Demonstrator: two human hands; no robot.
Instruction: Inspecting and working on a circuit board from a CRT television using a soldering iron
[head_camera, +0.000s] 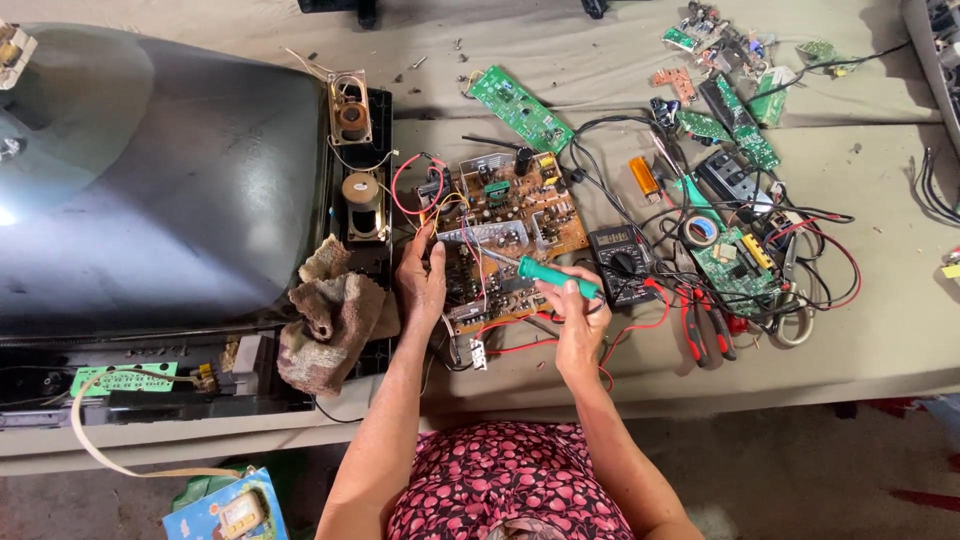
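Brown circuit board (505, 225) lies flat on the cloth-covered workbench (880, 330), just right of a face-down picture-tube television (160, 180), crowded with components and red wires. Left hand (422, 280) rests on the board's left edge, fingers partly curled against it, pinning it down; cannot tell whether anything is pinched between them. Right hand (578, 312) is closed around the green handle of a soldering iron (545, 275), metal tip angled up-left onto the board's middle. Just right of that hand sits a black multimeter (620, 262), its red lead trailing toward the bench edge. Red-handled pliers (705, 325) lie beyond it, beside a green circuit board (735, 265) tangled in black and red cables. A roll of tape (701, 231) and an orange cylinder (644, 178) sit above. A long green board (518, 107) lies further back; smaller boards cluster at the far right corner. The television's open rear frame holds two speakers (356, 160), one above the other. A brown rag (330, 325) is bunched over the frame's lower edge, touching the left wrist area.
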